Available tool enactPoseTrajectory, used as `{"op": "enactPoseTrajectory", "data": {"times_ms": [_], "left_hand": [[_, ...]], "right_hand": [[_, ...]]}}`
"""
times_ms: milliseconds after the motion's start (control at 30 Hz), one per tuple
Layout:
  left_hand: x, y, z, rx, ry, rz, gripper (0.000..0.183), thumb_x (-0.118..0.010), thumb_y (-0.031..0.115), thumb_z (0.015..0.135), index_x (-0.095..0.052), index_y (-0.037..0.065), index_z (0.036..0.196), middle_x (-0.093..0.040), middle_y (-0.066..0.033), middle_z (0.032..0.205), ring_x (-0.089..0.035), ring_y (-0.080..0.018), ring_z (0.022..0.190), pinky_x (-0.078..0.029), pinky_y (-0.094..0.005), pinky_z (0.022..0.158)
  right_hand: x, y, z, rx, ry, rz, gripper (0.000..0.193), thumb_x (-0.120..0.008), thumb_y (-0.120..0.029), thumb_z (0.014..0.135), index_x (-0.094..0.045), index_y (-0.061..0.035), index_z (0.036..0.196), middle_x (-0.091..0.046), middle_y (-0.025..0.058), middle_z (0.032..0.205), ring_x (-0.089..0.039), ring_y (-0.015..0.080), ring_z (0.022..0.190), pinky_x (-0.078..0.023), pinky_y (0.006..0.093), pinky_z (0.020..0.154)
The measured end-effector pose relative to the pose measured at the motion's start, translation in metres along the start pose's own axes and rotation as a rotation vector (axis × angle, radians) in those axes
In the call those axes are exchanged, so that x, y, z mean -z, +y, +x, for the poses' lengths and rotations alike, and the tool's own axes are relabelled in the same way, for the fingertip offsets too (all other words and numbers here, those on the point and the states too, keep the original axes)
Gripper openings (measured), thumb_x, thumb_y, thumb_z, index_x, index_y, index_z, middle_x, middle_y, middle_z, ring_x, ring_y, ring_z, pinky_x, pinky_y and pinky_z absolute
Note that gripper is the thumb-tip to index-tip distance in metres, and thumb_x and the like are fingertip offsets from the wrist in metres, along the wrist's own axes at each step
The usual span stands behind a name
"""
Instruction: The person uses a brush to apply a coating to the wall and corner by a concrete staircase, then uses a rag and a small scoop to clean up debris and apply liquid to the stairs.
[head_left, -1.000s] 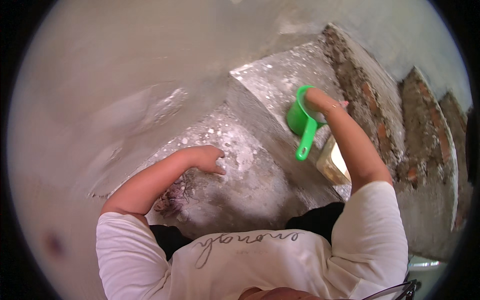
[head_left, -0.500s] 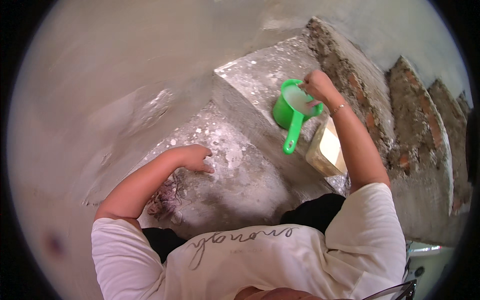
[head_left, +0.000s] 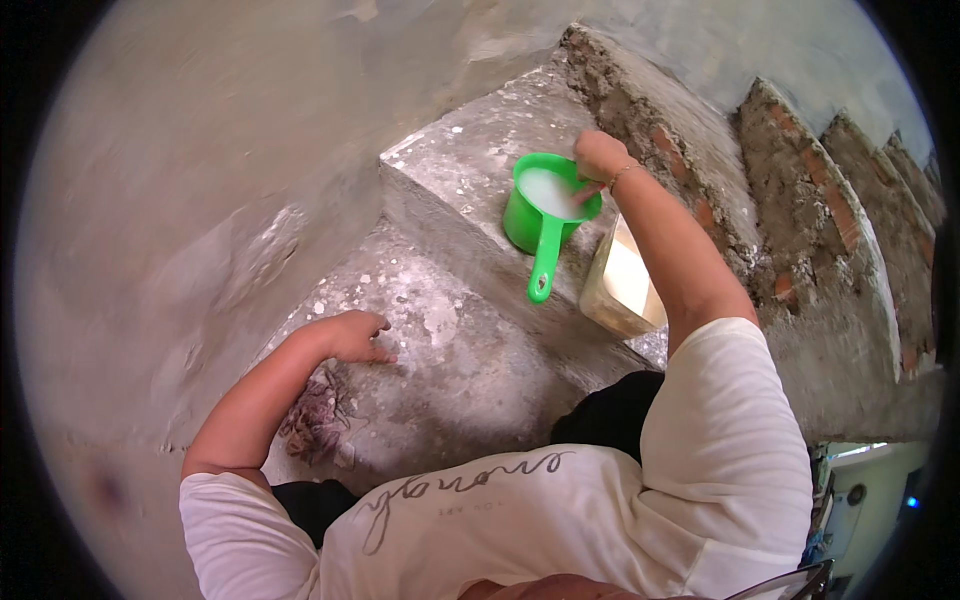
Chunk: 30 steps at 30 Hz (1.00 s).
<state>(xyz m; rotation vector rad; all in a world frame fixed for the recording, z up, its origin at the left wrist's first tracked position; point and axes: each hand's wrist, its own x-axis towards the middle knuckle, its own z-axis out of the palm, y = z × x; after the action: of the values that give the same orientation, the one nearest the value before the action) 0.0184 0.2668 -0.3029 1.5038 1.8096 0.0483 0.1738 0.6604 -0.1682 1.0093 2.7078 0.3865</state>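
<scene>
A green plastic dipper with a long handle stands on the upper concrete step, holding cloudy whitish liquid. Over its right rim is my right hand, fingers curled together. A blurred, skin-toned or pinkish strip reaches from it into the liquid; I cannot tell whether this is a finger or a held thing. My left hand hovers above the lower step, thumb and fingers apart, holding nothing. Close below that hand lies a crumpled, dirty purplish rag. A pale, box-shaped plastic container sits right of the dipper, beneath my right forearm.
Rough steps with exposed brick and mortar rise to the right. A smooth grey plastered wall runs along the left and far side. White specks and splashes dot the lower step. My dark-clothed knee is beside the container.
The whole view has shifted, so the steps and dipper appear farther left. My right hand has moved from over the dipper's far side to its right rim. My left hand stays spread.
</scene>
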Motion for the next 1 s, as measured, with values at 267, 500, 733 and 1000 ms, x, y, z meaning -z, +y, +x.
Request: {"op": "enactPoseTrajectory", "data": {"times_ms": [267,500,733,1000], "left_hand": [[0.000,0.002,-0.008,0.000,0.021,-0.014,0.072,-0.067,0.047,0.076,-0.048,-0.004,0.121,-0.055,-0.0234,0.118,-0.053,-0.0340,0.111,-0.042,-0.0359,0.094],[0.000,0.003,-0.005,0.007,0.011,0.000,0.066,-0.068,0.044,0.076,-0.051,-0.004,0.118,-0.057,-0.0237,0.115,-0.055,-0.0349,0.107,-0.043,-0.0368,0.092],[0.003,0.007,-0.010,-0.034,0.035,-0.044,0.063,-0.068,0.043,0.076,-0.053,-0.002,0.117,-0.059,-0.0227,0.112,-0.057,-0.0343,0.105,-0.045,-0.0368,0.089],[-0.001,-0.006,0.002,0.047,-0.017,-0.120,0.065,-0.071,0.041,0.073,-0.051,0.000,0.120,-0.060,-0.0208,0.111,-0.058,-0.0320,0.104,-0.045,-0.0367,0.089]], "right_hand": [[0.001,0.006,-0.013,0.005,-0.060,0.037,0.024,-0.061,-0.010,0.070,-0.067,0.0006,0.091,-0.065,0.0185,0.098,-0.063,0.0322,0.091,-0.052,0.0382,0.077],[-0.057,0.071,0.020,-0.006,0.073,-0.029,0.022,-0.059,-0.015,0.070,-0.069,-0.0008,0.084,-0.065,0.0194,0.086,-0.064,0.0329,0.080,-0.052,0.0374,0.071],[-0.012,0.104,-0.027,0.001,0.158,0.295,0.026,-0.057,-0.019,0.073,-0.067,0.0032,0.082,-0.063,0.0232,0.082,-0.062,0.0371,0.075,-0.050,0.0394,0.067],[-0.012,0.100,-0.203,-0.311,0.216,0.169,0.039,-0.062,-0.032,0.079,-0.063,0.0060,0.069,-0.057,0.0268,0.070,-0.057,0.0411,0.066,-0.046,0.0451,0.065]]}}
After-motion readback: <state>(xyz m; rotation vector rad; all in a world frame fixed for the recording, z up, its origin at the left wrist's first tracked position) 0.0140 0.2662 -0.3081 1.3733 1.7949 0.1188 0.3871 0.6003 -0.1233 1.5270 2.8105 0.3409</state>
